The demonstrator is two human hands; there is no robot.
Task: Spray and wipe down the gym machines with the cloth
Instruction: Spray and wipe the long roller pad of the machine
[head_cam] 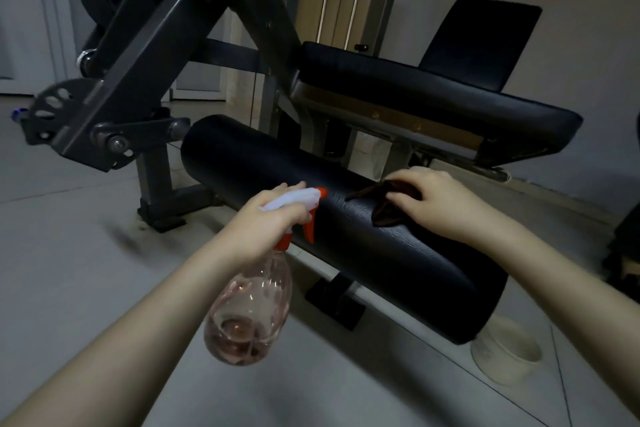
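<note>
A long black padded roller (pixel 284 177) of the gym machine lies across the middle of the view. My left hand (pixel 266 222) grips the neck of a clear pinkish spray bottle (pixel 249 308) with a white and orange trigger head, its nozzle close to the roller. My right hand (pixel 436 201) presses a dark brown cloth (pixel 381 208) onto the top of the roller, fingers bent over the cloth. Most of the cloth is hidden under the hand.
Behind the roller is the machine's black seat pad (pixel 433 94) and backrest (pixel 481 42). The grey steel frame and pivot arm (pixel 138 80) rise at the left. A white round container (pixel 509 350) stands on the tiled floor under the roller's right end.
</note>
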